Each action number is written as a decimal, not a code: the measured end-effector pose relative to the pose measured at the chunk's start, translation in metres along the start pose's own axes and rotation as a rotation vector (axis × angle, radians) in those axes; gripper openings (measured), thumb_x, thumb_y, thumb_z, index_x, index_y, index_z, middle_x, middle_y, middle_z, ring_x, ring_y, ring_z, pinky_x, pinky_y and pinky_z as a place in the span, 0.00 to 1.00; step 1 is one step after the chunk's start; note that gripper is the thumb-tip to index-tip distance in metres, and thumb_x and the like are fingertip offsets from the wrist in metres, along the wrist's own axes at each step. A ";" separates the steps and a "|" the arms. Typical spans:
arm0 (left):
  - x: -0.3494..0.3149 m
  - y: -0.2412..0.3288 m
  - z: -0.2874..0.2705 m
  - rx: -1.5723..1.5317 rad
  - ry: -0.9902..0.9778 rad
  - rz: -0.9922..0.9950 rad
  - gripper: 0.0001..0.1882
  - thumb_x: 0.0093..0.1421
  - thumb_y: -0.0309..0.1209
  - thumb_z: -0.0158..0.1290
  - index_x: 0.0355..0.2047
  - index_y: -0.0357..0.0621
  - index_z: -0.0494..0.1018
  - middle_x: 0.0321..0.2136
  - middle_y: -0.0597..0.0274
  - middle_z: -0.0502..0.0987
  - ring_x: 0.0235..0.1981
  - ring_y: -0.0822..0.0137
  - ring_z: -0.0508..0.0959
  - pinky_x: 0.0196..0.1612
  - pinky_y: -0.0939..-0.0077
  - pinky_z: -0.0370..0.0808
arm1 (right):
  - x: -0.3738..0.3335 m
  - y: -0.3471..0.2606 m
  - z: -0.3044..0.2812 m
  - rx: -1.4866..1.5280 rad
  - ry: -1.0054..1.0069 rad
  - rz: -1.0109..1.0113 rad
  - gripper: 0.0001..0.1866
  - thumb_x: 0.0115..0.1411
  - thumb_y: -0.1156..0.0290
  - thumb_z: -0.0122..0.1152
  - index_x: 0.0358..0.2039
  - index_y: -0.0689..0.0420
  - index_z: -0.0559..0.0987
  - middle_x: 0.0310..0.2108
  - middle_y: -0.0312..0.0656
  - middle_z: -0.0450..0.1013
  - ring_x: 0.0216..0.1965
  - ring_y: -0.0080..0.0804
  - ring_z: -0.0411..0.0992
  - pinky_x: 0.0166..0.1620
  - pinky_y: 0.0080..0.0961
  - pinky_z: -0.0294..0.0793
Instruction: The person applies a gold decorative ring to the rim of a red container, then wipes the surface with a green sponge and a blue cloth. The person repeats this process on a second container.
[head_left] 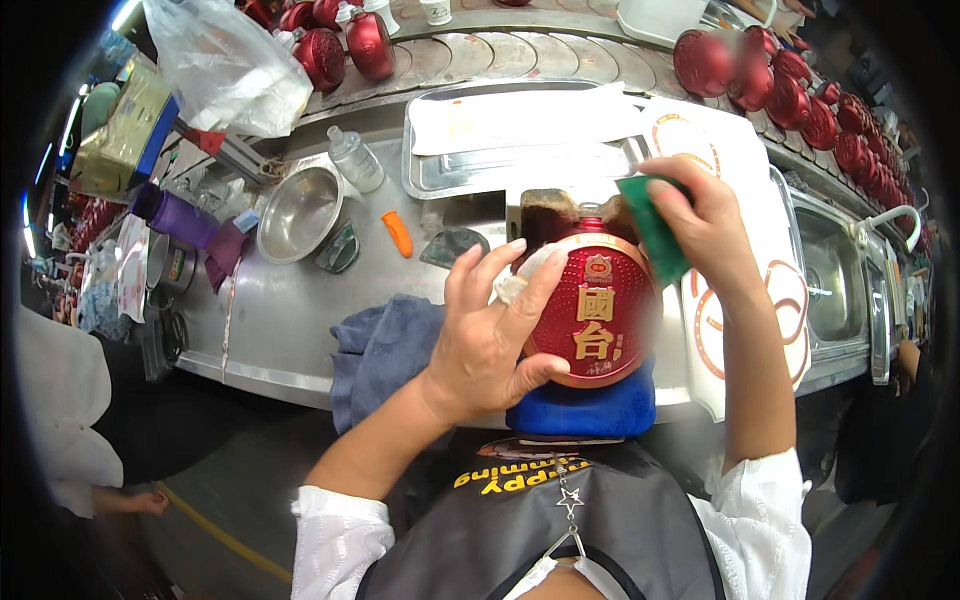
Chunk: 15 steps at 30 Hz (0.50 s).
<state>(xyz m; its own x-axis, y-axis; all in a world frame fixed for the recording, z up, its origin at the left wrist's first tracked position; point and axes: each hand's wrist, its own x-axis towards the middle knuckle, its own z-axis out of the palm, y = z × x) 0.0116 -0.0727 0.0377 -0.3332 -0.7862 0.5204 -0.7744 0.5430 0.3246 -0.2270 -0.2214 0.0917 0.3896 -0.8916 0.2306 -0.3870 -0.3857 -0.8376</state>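
Note:
A round, flat red bottle (625, 295) with gold lettering and a pale orange ring round its edge lies face up, its clear neck pointing away from me. It rests on a blue pad (600, 405) and against a worn brown holder (547, 216). My left hand (480, 345) is spread over the bottle's left edge, thumb and index finger near or touching its face; a white wrapping shows at its fingers. At the upper right edge of the bottle, my right hand (705, 215) grips a flat green scraper (655, 235).
Ring-shaped label sheets (745, 310) lie to the right, beside a metal sink (835, 265). A metal tray (430, 165) is behind. To the left are a steel bowl (300, 215), a clear bottle (355, 160), an orange knife (397, 233) and a blue-grey towel (385, 345). Red bottles (790, 100) line the conveyor (500, 55).

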 end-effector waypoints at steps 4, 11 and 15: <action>0.037 -0.017 -0.005 -0.149 -0.064 0.100 0.42 0.70 0.63 0.42 0.69 0.40 0.65 0.49 0.50 0.81 0.61 0.45 0.70 0.68 0.38 0.56 | -0.049 0.031 -0.013 0.569 0.177 0.373 0.13 0.71 0.69 0.56 0.52 0.60 0.77 0.34 0.37 0.79 0.32 0.19 0.76 0.35 0.16 0.78; 0.095 -0.016 -0.011 -0.004 -0.250 0.265 0.32 0.69 0.57 0.49 0.62 0.49 0.73 0.40 0.60 0.84 0.60 0.53 0.73 0.70 0.38 0.57 | -0.105 0.062 -0.011 0.802 0.266 0.384 0.13 0.68 0.73 0.61 0.52 0.62 0.76 0.40 0.38 0.79 0.36 0.19 0.77 0.40 0.16 0.79; 0.109 0.000 -0.001 0.097 -0.258 0.440 0.30 0.67 0.55 0.52 0.61 0.52 0.75 0.39 0.61 0.84 0.62 0.57 0.72 0.71 0.42 0.55 | -0.097 0.049 -0.010 0.768 0.307 0.347 0.14 0.68 0.72 0.62 0.51 0.62 0.77 0.40 0.38 0.79 0.38 0.19 0.77 0.41 0.16 0.78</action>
<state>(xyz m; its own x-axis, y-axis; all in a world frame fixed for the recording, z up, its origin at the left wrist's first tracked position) -0.0237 -0.1583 0.0950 -0.7509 -0.5431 0.3757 -0.5731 0.8186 0.0380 -0.2923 -0.1568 0.0333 0.0713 -0.9952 -0.0671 0.2678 0.0839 -0.9598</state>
